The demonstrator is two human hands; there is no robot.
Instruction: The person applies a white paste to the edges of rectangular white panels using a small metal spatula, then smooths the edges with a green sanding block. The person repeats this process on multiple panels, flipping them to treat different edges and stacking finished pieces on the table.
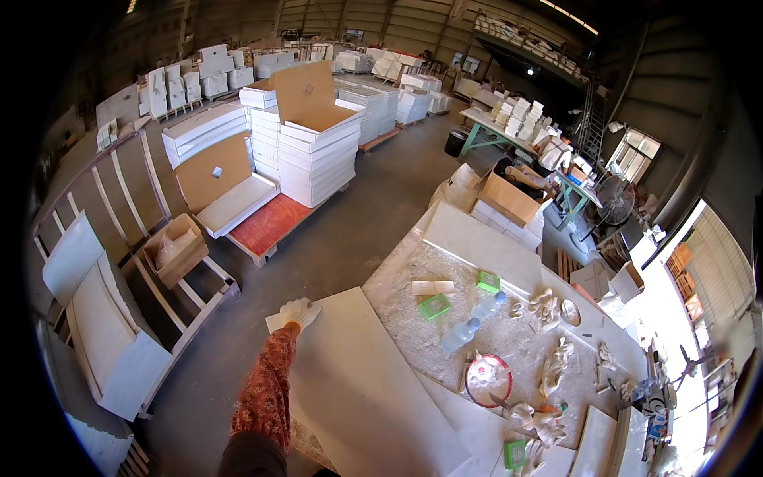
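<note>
My left hand (300, 312), in a whitish work glove, grips the far left edge of a large pale stone slab (358, 374). The arm, in a patterned reddish sleeve, reaches along the slab's left side. The slab lies at an angle over the left part of a dusty worktable (397, 278) and sticks out past its edge. Another pale slab (465, 421) shows beside it on the right. My right hand cannot be made out.
On the table are a red-rimmed bowl (488, 381) of white material, plastic bottles (459, 335), green boxes (434, 307) and crumpled gloves (556, 367). Stacked white boxes (318, 163) stand on a red pallet (270, 224). A metal rack (171, 306) is at left; a person (554, 151) works far right.
</note>
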